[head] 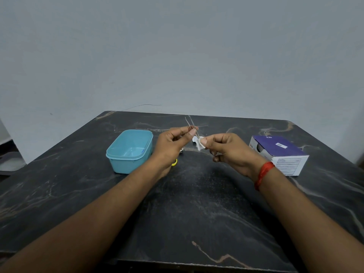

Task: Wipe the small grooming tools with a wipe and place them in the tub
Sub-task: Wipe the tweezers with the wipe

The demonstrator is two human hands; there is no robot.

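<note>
My left hand point(173, 142) pinches a pair of thin metal tweezers point(190, 123) above the table, their two prongs pointing up and away. My right hand point(228, 152) holds a small white wipe point(201, 143) folded around the tweezers' lower end, right beside my left thumb. A light blue plastic tub point(129, 151) stands open on the table to the left of my left hand; it looks empty. A small tool with a yellow part point(174, 162) lies on the table under my left wrist, mostly hidden.
A purple and white cardboard box point(279, 154) sits to the right of my right hand. The dark marbled table point(197, 203) ends at a grey wall behind. A red band is on my right wrist.
</note>
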